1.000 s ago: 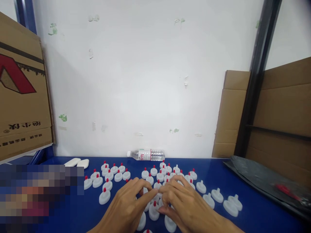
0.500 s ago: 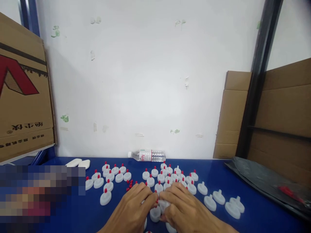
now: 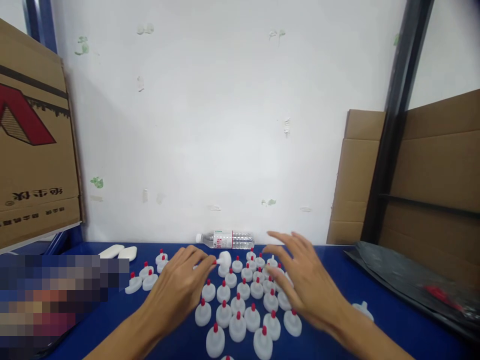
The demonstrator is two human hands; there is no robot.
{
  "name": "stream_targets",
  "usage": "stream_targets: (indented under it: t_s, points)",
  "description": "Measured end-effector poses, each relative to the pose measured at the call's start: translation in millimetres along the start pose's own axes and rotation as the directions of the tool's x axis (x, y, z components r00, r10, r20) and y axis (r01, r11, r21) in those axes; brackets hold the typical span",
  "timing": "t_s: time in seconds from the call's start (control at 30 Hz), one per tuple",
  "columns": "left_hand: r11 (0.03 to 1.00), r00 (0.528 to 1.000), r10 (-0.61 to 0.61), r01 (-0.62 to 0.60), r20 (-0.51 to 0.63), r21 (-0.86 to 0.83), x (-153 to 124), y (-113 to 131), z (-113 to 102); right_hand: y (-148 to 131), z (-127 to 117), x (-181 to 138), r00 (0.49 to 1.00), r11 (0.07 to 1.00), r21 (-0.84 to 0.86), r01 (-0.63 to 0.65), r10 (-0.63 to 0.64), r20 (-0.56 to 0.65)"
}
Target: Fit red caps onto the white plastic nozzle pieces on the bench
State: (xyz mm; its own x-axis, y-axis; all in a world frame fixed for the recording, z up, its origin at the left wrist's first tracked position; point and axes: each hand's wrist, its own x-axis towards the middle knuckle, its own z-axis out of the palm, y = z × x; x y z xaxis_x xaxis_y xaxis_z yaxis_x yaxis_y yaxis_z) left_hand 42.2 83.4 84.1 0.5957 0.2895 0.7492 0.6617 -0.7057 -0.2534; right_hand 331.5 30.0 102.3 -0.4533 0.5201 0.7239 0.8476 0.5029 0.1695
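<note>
Several white plastic caps with red tips stand in rows on the blue table. My left hand reaches forward over the left part of the rows. Its fingertips pinch a white cap that lies tipped on its side above the far row. My right hand hovers over the right part of the rows with its fingers spread and nothing in it. A white cap without a red tip shows behind my right wrist.
A water bottle lies against the white wall. Two white oblong pieces lie at the back left. Cardboard boxes stand at left and right. A black sheet covers the right table edge.
Both hands moved forward and apart from the near middle. The left hand carried a cap to the far row. The right hand opened and swung right.
</note>
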Motion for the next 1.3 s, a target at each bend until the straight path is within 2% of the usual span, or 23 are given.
stream_targets:
  t_s: [0.07, 0.17, 0.37, 0.5, 0.6, 0.73, 0.93, 1.0, 1.07, 1.1, 1.17, 1.3]
  points:
    - [0.992, 0.985, -0.043, 0.023, 0.165, 0.123, -2.3, -14.6, 7.0, 24.1, 6.2, -2.7, 0.996, 0.992, -0.09, -0.086, 0.088, 0.012]
    - [0.98, 0.928, -0.093, 0.022, 0.36, 0.197, -6.1, -26.3, 17.3, 53.5, 17.9, -8.8, 0.98, 0.962, -0.222, -0.159, 0.18, 0.079]
    - [0.986, 0.89, -0.105, 0.036, 0.443, 0.161, -9.0, -25.0, 33.7, 70.3, 24.6, -13.0, 0.941, 0.926, -0.309, -0.217, 0.283, 0.187]
    - [0.984, 0.875, -0.149, 0.084, 0.461, 0.157, -6.7, -25.2, 32.4, 80.1, 19.9, -12.0, 0.89, 0.887, -0.367, -0.281, 0.384, 0.247]
    - [0.981, 0.86, -0.191, 0.148, 0.472, 0.128, -5.4, -27.1, 22.1, 99.2, 11.1, -17.0, 0.794, 0.839, -0.409, -0.36, 0.505, 0.339]
    - [0.97, 0.842, -0.232, 0.235, 0.488, 0.055, -7.1, -26.1, 9.2, 126.2, -7.0, -29.1, 0.597, 0.806, -0.366, -0.465, 0.591, 0.543]
    - [0.957, 0.794, -0.24, 0.289, 0.558, 0.002, -11.8, -22.9, 8.8, 133.1, -28.4, -35.1, 0.355, 0.808, -0.18, -0.561, 0.431, 0.83]
    - [0.953, 0.78, -0.258, 0.301, 0.569, 0.02, -13.3, -22.6, 9.2, 128.3, -27.7, -35.4, 0.281, 0.795, -0.163, -0.584, 0.387, 0.878]
    - [0.944, 0.764, -0.284, 0.329, 0.58, 0.028, -14.7, -22.0, 7.9, 122.5, -22.3, -36.5, 0.233, 0.786, -0.191, -0.587, 0.39, 0.891]
    - [0.938, 0.756, -0.295, 0.345, 0.584, 0.028, -15.2, -21.4, 6.8, 119.6, -18.6, -37.2, 0.226, 0.785, -0.212, -0.583, 0.407, 0.885]
    - [0.929, 0.734, -0.312, 0.368, 0.604, 0.032, -15.5, -20.1, 4.6, 114.0, -11.4, -38.3, 0.245, 0.786, -0.248, -0.566, 0.448, 0.86]
    - [0.924, 0.693, -0.316, 0.379, 0.648, 0.046, -14.9, -18.7, 4.3, 105.8, -5.0, -39.8, 0.377, 0.811, -0.268, -0.52, 0.499, 0.78]
